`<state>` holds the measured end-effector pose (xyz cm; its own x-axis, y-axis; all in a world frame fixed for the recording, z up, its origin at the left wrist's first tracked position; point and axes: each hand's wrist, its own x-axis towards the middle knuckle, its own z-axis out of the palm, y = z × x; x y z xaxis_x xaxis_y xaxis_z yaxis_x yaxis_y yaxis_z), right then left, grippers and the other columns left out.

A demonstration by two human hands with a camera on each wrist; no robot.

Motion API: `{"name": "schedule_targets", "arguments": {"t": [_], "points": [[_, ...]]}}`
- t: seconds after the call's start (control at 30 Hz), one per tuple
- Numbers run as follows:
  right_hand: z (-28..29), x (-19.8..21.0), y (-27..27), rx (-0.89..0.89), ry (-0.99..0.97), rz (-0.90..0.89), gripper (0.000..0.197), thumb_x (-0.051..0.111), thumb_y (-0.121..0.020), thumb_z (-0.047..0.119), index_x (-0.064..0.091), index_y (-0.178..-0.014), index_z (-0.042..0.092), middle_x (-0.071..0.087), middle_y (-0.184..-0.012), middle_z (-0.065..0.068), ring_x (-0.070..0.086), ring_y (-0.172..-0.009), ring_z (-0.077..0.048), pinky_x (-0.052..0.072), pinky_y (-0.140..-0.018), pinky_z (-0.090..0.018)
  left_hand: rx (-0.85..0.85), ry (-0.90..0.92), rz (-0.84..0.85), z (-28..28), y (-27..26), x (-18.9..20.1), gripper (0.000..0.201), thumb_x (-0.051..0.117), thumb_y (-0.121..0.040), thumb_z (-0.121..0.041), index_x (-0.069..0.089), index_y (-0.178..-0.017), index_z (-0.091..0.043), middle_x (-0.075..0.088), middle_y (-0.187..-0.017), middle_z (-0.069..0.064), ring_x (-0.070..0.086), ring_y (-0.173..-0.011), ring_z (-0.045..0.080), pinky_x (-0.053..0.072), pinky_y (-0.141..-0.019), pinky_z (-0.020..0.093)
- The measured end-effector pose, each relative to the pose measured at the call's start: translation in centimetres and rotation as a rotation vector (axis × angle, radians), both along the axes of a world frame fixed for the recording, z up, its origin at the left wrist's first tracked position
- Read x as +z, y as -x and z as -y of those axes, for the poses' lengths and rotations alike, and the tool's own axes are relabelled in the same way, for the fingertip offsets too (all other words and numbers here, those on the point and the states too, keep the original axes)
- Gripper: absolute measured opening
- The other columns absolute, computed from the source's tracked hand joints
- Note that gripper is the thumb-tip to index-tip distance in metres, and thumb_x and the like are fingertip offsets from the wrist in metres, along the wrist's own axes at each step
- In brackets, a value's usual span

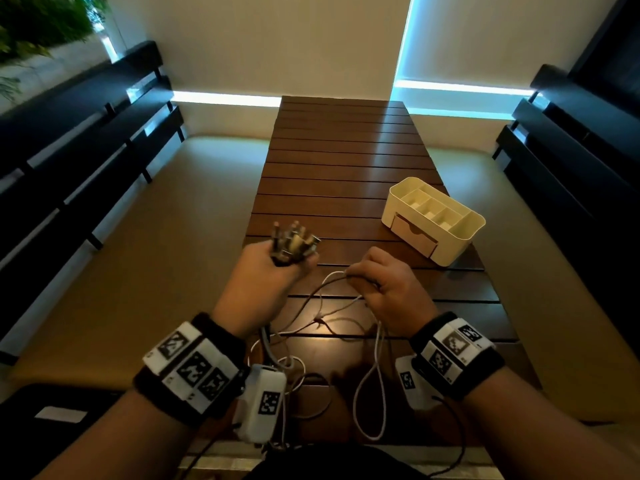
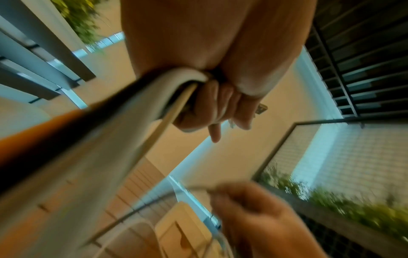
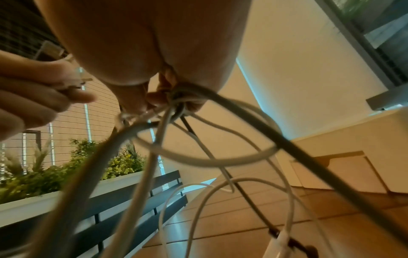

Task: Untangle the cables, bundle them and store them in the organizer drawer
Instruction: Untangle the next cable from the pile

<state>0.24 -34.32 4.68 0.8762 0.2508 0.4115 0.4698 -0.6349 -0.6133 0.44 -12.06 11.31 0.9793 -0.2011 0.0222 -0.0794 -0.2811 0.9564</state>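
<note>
My left hand grips a cluster of cable plugs that fan out above its fist, over the near left part of the wooden slat table. In the left wrist view its fingers curl round white and dark cables. My right hand pinches the white cables just right of it; the right wrist view shows several strands gathered at its fingertips. Loose white loops hang and lie between my wrists. The cream organizer with its shut drawer stands to the right.
Dark slatted benches run along both sides of the table. A planter with green plants lies behind one bench. The far half of the table is bare wood. A white connector block lies on the table near my right wrist.
</note>
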Motion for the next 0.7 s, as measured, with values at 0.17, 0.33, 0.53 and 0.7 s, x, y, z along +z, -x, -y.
{"name": "schedule_targets", "arguments": {"t": [0.17,0.33,0.53,0.7], "points": [[-1.0,1.5,0.5,0.029,-0.008,0.083,0.014,0.062,-0.092,0.015,0.07,-0.103,0.012,0.054,-0.093,0.002,0.053,-0.078,-0.009,0.049,-0.067,-0.022,-0.137,-0.129,0.026,2.3,0.6,-1.4,0.019,0.07,-0.089,-0.025,0.068,-0.078,-0.01,0.054,-0.058,-0.008,0.043,-0.05,0.002,0.036,-0.051,0.015],[-0.8,1.4,1.0,0.005,-0.021,0.036,0.012,0.063,-0.091,0.013,0.069,-0.101,0.015,0.054,-0.095,0.007,0.052,-0.082,-0.006,0.047,-0.073,-0.015,-0.162,-0.184,0.017,1.9,0.3,-1.5,0.027,0.069,-0.09,-0.023,0.066,-0.082,0.002,0.052,-0.056,-0.006,0.042,-0.051,0.005,0.036,-0.052,0.018],[-0.6,0.6,1.0,0.005,0.04,-0.08,0.008,0.064,-0.093,0.019,0.065,-0.1,0.017,0.053,-0.096,0.01,0.053,-0.083,-0.005,0.047,-0.072,-0.016,-0.173,-0.018,-0.135,1.2,0.7,-0.5,0.021,0.064,-0.093,-0.016,0.055,-0.076,-0.007,0.039,-0.053,-0.002,0.031,-0.043,0.012,0.028,-0.043,0.026],[0.6,-1.2,0.0,-0.074,0.23,-0.261,0.014,0.057,-0.097,0.029,0.061,-0.091,0.017,0.05,-0.095,0.008,0.053,-0.08,-0.011,0.05,-0.074,-0.03,-0.168,0.148,-0.287,-0.8,1.1,-0.2,0.026,0.061,-0.094,-0.009,0.047,-0.072,-0.012,0.028,-0.054,0.003,0.021,-0.045,0.014,0.021,-0.046,0.028]]}}
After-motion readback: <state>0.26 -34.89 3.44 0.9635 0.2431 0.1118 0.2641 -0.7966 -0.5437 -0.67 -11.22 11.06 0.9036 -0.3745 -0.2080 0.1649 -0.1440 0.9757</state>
